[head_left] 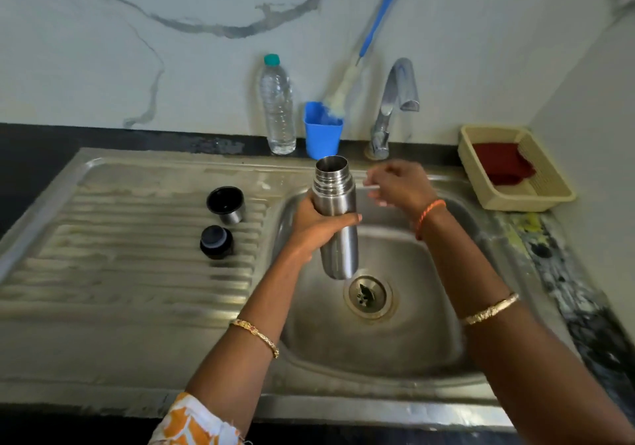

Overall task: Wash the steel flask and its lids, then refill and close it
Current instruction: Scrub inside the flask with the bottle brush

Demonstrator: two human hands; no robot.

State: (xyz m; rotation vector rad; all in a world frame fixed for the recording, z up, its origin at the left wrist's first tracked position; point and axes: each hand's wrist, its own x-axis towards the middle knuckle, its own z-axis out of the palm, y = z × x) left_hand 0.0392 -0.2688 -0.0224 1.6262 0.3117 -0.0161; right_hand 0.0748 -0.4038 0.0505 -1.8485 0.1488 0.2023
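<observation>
flask [338, 224]: brushed steel, smooth, soft sheen
cup lid [226, 203]: steel outside, dark matt inside
stopper [217, 241]: black matt plastic
sink [144, 238]: dull stainless steel, ribbed drainboard
water bottle [277, 108]: clear ridged plastic
basket [536, 200]: woven-look beige plastic
cloth [501, 163]: red, matt

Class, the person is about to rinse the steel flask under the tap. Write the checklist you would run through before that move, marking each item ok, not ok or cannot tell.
1. Steel flask firmly held: ok, left hand grips its body.
2. Flask mouth open: ok, no lid on it.
3. Cup lid and stopper out of the way: ok, both on the drainboard.
4. Flask over the sink basin: ok.
5. Tap running: not ok, no water visible.
6. Right hand free for the tap: cannot tell, blurred.
</observation>
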